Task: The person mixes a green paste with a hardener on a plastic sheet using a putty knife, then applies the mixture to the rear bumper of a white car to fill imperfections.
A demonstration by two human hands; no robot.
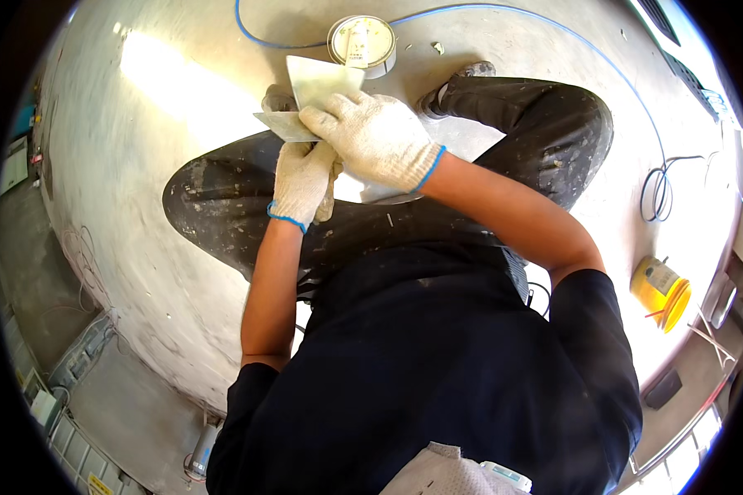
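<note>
My right hand [371, 140], in a cream knit glove with blue cuff, is closed on an upper flat, pale metal spreader blade [322, 78]. My left hand [301, 186], gloved alike, sits just below it, closed on a second flat blade [276, 124] that points to the left. The two blades overlap at my fingers, which hide their lower parts; whether they touch is unclear. Just beyond them stands a round tin [361, 37] with a pale lid, on the floor between my feet.
I sit with bent, paint-spotted legs [553, 140] on a pale floor [115, 247]. A blue hose [570, 29] runs across the far side into coils at right. A yellow bucket [660, 289] stands at lower right. Cables and equipment line both edges.
</note>
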